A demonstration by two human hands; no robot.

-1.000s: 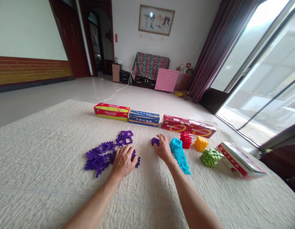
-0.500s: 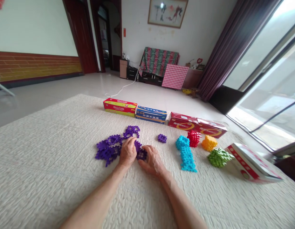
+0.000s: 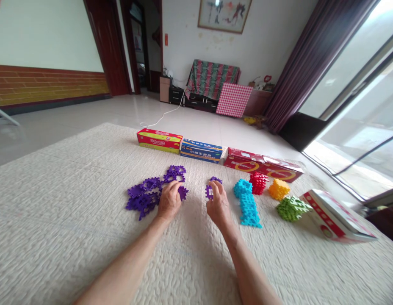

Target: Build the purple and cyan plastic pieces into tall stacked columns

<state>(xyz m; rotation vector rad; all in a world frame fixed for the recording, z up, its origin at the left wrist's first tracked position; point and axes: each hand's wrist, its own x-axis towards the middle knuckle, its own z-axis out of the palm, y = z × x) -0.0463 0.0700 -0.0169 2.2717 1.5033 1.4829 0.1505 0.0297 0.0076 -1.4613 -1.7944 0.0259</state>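
My left hand (image 3: 169,202) is closed with its fingers bent over a purple interlocking plastic piece (image 3: 183,193), which shows at the fingertips. Beside it on the left lies a loose heap of purple pieces (image 3: 142,201), with more purple pieces (image 3: 175,173) just behind. My right hand (image 3: 220,205) pinches a flat purple window-like piece (image 3: 208,192) with notched edges, held tilted near the mat. Right behind those fingers, another purple piece (image 3: 216,179) is partly covered by the hand.
To the right stand a light-blue block strip (image 3: 250,209), a red block (image 3: 258,183), a yellow block (image 3: 279,189) and a green block (image 3: 292,208). A white-and-red box (image 3: 339,216) sits beyond them. Red-yellow (image 3: 159,141), blue (image 3: 201,150) and dark red boxes (image 3: 244,160) line the mat's far side.
My right hand has moved right, away from the left hand, bringing a purple piece next to the lone purple one. My left hand has stayed almost in place.
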